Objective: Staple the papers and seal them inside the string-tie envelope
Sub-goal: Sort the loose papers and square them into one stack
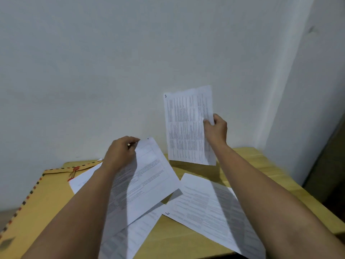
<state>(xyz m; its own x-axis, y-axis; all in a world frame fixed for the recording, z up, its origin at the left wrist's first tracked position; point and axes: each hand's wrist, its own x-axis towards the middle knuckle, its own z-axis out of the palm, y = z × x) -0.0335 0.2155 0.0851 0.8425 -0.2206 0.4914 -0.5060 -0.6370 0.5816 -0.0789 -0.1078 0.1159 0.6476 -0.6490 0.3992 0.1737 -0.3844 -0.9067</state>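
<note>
while held: two sheets point(188, 126), two hands point(215, 129)

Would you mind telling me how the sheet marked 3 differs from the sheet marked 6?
Sheet 3 is held upright in the air, pinched at its right edge by the right hand; sheet 6 lies flat on the table, untouched. Sheet 3 carries dense columns of print; sheet 6 shows paragraph blocks. The 3 reads upright at its top left corner; the 6 sits turned at a near corner. Both are white printed pages with handwritten numbers.
</note>
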